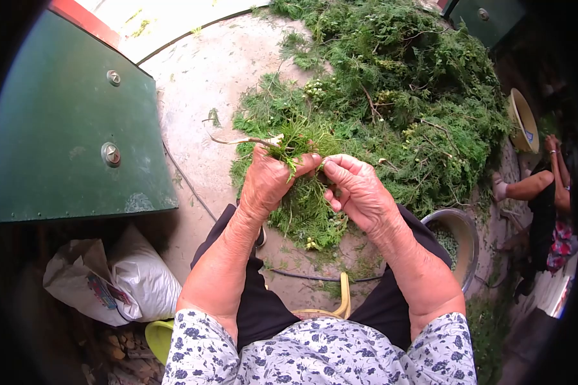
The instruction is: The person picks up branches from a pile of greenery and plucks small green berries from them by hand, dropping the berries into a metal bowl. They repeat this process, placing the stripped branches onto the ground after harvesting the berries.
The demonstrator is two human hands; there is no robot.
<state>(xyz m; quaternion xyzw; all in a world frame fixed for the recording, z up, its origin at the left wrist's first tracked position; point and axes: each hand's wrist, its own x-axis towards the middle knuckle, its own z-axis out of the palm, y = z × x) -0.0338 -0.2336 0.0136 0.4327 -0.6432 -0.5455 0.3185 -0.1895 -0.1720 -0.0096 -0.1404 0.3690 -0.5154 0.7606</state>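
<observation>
My left hand [270, 176] is closed round a green conifer sprig [295, 141], whose woody stem sticks out to the left. Close beside it, my right hand [359, 192] has thumb and forefinger pinched together at the sprig's right side. What sits between those fingertips is too small to make out. Below and beyond both hands spreads a large heap of cut conifer branches [404, 96]. By my right knee stands a metal basin [472, 247] with small pale green bits inside.
A green metal door [64, 128] stands open at left, above white sacks [141, 276] and a lime-green container [159, 340]. A cable [189, 183] crosses the floor. At right, another person [549, 199] sits near a yellowish basin [523, 122].
</observation>
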